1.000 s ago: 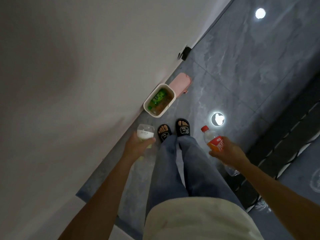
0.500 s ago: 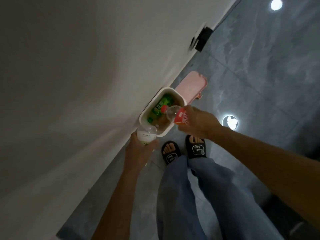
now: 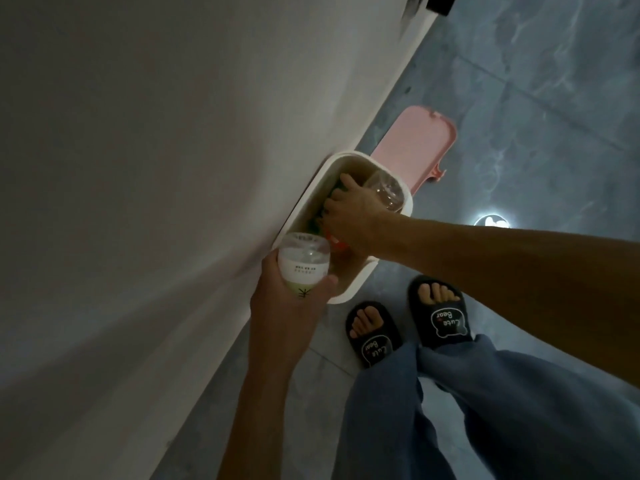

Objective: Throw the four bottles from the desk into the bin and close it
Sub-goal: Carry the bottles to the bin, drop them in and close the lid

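A white bin (image 3: 349, 292) stands open on the floor against the wall, its pink lid (image 3: 414, 147) swung back behind it. My right hand (image 3: 353, 213) reaches down inside the bin and grips a clear bottle with a red label (image 3: 386, 194), laid along the bin with its base up at the far rim. A green bottle lies underneath, mostly hidden by the hand. My left hand (image 3: 287, 306) holds a clear bottle with a white label (image 3: 303, 266) just at the bin's near left corner.
The white wall (image 3: 156, 202) runs along the left, touching the bin. My two feet in black slippers (image 3: 408, 323) stand just right of the bin on the grey tiled floor (image 3: 536, 116). A bright ceiling-light reflection (image 3: 491, 221) shows on the tiles.
My right hand has pushed the red-label bottle from above the rim down into the bin. The left hand with its bottle has come closer to the bin, and my head has leaned in.
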### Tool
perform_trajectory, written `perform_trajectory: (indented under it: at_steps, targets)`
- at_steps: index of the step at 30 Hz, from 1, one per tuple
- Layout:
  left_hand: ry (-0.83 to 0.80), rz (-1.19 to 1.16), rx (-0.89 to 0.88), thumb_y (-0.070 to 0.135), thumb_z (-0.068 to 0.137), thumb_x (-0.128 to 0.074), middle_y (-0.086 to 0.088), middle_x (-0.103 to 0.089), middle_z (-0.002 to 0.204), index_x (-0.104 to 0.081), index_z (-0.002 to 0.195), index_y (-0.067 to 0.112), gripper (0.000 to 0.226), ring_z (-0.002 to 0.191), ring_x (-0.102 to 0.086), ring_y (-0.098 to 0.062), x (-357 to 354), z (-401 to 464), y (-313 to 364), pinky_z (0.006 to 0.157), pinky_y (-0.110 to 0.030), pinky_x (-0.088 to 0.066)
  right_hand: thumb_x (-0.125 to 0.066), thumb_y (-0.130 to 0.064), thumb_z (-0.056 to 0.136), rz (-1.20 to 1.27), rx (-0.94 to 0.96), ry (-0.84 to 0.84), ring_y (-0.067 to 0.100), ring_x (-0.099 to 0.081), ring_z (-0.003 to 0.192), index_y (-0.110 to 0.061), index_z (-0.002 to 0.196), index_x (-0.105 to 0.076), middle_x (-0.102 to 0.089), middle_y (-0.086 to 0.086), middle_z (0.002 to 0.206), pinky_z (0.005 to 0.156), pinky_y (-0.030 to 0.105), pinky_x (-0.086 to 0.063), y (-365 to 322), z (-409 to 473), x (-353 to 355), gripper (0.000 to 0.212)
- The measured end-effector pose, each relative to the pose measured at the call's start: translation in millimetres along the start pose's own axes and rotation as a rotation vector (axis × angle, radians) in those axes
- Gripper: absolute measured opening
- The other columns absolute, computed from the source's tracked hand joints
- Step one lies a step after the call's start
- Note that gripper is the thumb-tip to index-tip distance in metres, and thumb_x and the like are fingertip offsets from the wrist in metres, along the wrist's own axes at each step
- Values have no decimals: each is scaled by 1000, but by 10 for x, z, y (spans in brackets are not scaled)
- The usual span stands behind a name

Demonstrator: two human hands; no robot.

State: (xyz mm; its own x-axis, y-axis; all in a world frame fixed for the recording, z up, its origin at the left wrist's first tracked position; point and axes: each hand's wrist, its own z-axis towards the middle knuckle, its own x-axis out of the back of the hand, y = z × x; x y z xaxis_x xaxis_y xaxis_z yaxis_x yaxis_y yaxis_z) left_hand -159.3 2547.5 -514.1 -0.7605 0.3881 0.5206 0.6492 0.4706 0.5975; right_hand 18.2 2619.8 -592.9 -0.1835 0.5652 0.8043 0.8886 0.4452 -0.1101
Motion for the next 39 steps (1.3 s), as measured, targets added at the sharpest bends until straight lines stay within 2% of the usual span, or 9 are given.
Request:
perform_trajectory:
  at_steps: [6, 9, 14, 19, 23, 26, 29, 32, 39]
  targets:
    - [27, 8, -59, 47, 69, -89, 21, -66, 114, -49, 137, 37, 79, 98, -63, 15, -114, 220, 30, 63, 0, -50, -63, -42, 90, 77, 11, -74, 27, -53, 127, -28, 131, -57, -63, 1, 135, 112, 44, -37, -144, 133, -271, 43]
    - [14, 39, -71, 49, 68, -88, 19, -65, 112, -50, 133, 35, 77, 92, -66, 9, -173, 315, 22, 61, 0, -49, -60, -39, 93, 218, -24, -185, 29, -42, 140, -30, 142, -48, -53, 1, 145, 121, 49, -27, -17, 169, -386, 51]
    - [10, 56, -63, 50, 66, -87, 24, -64, 108, -50, 127, 39, 72, 91, -66, 9, -252, 413, 25, 61, 2, -47, -57, -48, 93, 194, 84, -243, 28, -50, 134, -25, 130, -58, -64, 1, 130, 120, 52, -26, 133, 166, -471, 44]
    - [11, 76, -54, 46, 67, -89, 19, -65, 110, -53, 129, 32, 73, 90, -64, 6, -271, 411, 79, 60, -4, -49, -50, -50, 94, 307, 115, -103, 25, -55, 128, -26, 126, -62, -66, 0, 129, 117, 47, -33, 141, -148, -417, 42]
    - [40, 100, -88, 48, 67, -87, 15, -64, 117, -51, 129, 31, 74, 100, -66, -5, -288, 386, 218, 80, -27, -60, -42, -42, 96, 333, 137, 170, 22, -55, 129, -27, 127, -62, -67, -2, 130, 122, 47, -24, 209, -670, -539, 39]
    - [79, 133, -148, 47, 69, -83, 11, -59, 123, -46, 133, 28, 77, 110, -62, -13, -433, 474, 320, 90, -38, -60, -39, -44, 97, 273, 120, 218, 21, -49, 138, -28, 129, -62, -63, -3, 138, 124, 52, -19, 275, -918, -654, 42]
    - [109, 279, -207, 50, 72, -74, 14, -52, 119, -43, 136, 27, 75, 106, -52, -8, -668, 635, 324, 88, -32, -49, -39, -45, 100, 221, 96, 250, 21, -42, 144, -28, 135, -58, -56, -2, 145, 123, 53, -18, 323, -943, -745, 43]
    - [155, 418, -234, 47, 75, -72, 1, -58, 130, -44, 141, 21, 76, 113, -54, -15, -885, 780, 205, 90, -27, -34, -43, -42, 101, 230, 90, 345, 22, -50, 137, -25, 129, -63, -62, 0, 138, 122, 51, -24, 374, -921, -829, 38]
    - [230, 554, -231, 40, 81, -77, -10, -59, 136, -43, 142, 15, 74, 121, -59, -28, -1148, 966, -67, 95, -38, -49, -45, -38, 102, 245, 110, 380, 22, -58, 125, -23, 124, -65, -66, 0, 127, 122, 48, -28, 393, -850, -934, 34]
